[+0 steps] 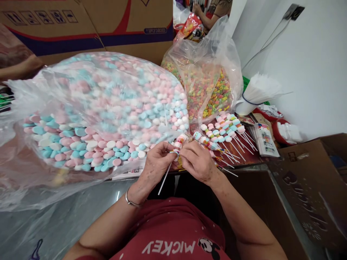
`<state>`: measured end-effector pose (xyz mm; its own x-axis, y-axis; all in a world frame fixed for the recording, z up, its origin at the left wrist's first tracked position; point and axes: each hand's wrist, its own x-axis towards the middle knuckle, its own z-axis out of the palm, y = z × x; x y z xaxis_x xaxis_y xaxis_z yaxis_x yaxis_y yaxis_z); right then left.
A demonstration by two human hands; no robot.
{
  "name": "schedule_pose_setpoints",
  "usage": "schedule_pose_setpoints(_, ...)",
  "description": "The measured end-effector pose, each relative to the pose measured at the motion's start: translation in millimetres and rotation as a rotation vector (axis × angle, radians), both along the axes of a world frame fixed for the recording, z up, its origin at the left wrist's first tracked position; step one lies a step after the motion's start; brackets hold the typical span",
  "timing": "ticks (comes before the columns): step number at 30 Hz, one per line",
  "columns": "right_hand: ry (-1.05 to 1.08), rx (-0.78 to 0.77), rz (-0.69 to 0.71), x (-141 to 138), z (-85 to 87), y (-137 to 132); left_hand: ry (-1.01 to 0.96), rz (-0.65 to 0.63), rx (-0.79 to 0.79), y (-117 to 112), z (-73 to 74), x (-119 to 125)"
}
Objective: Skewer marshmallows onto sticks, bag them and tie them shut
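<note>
Held between both hands, at the front edge of the table beside the marshmallow bag: a candy skewer [182, 138], apparently in clear printed film, with a white stick [164, 181] slanting down and left. In the left hand [158, 159], a close pinch of thumb and fingertips where stick meets candy; in the right hand [200, 161], curled fingers grasping the candy end, exact contact hidden by knuckles.

Looks light, soft and squeezable along the candy, stiff but thin along the stick; film likely a little slippery. Probably dents or twists under a hard squeeze. Best taken by the stick just under the candy, with only a gentle touch higher up.

To the left, a large clear plastic bag [25, 90], bulging with pink, blue and white marshmallow discs [89, 148]. Behind, a second clear bag [220, 39] of small multicoloured rings [217, 99]. Further right, a white cup [242, 109] packed with white sticks [262, 88], and near it a red basket [275, 134] with white packets [289, 132]. Between, laid on the table, wrapped skewers [206, 141] and marshmallow skewers [226, 127].
</note>
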<state>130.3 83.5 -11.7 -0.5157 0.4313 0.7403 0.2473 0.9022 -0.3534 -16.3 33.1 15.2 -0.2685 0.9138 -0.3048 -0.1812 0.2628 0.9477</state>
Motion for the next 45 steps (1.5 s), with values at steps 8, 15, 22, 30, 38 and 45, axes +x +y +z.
schedule_pose_setpoints(8, -0.219, 0.220, -0.190, 1, 1.8, -3, 0.078, -0.057, -0.056, 2, -4.6, -2)
schedule_pose_setpoints(15, -0.311, 0.097, -0.157, 3, 0.6, -1, 0.190, -0.132, -0.028, 2, -2.9, -4)
schedule_pose_setpoints(22, -0.437, 0.103, -0.197, 2, 2.7, -3, 0.249, -0.178, -0.008, 3, -12.8, -7)
schedule_pose_setpoints(30, -0.233, -0.035, -0.115, -4, -9.3, 10, 0.217, -0.209, -0.007, 4, -10.4, -6)
schedule_pose_setpoints(38, -0.016, -0.323, 0.037, 2, -1.4, 9, 0.236, -0.184, 0.010, 4, -4.9, -3)
schedule_pose_setpoints(45, -0.265, -0.121, -0.127, 2, -2.0, 1, 0.303, -0.224, 0.064, 1, -16.4, -9)
